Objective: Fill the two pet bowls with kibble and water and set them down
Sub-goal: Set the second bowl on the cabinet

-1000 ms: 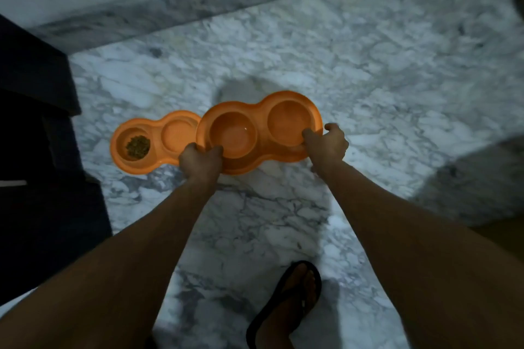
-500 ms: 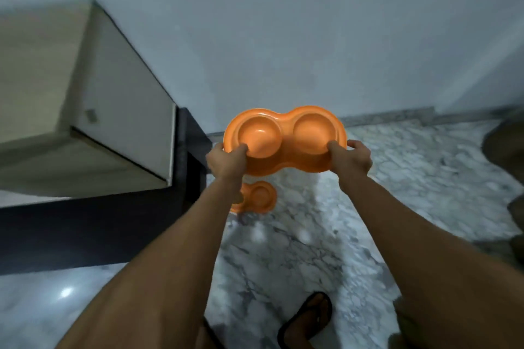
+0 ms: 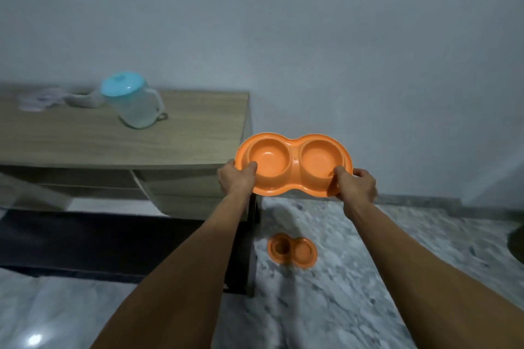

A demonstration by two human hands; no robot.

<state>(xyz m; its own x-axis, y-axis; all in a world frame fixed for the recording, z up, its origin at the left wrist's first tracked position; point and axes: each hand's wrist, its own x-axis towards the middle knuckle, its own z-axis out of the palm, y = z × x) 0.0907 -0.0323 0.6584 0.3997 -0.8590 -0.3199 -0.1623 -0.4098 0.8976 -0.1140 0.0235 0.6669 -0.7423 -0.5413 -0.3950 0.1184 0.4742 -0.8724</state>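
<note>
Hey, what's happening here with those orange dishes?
A person holds an orange double pet bowl up in the air with both hands, the left hand on its left end and the right hand on its right end. Both of its cups look empty. A second orange double bowl sits on the marble floor below. A jug with a blue lid stands on the wooden table to the left, untouched.

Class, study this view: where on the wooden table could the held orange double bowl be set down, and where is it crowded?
The wooden table is bare from the jug to its right edge, and along its front. The back-left corner is crowded with the jug and blurred white items. Both hands, left and right, hold the double bowl.
</note>
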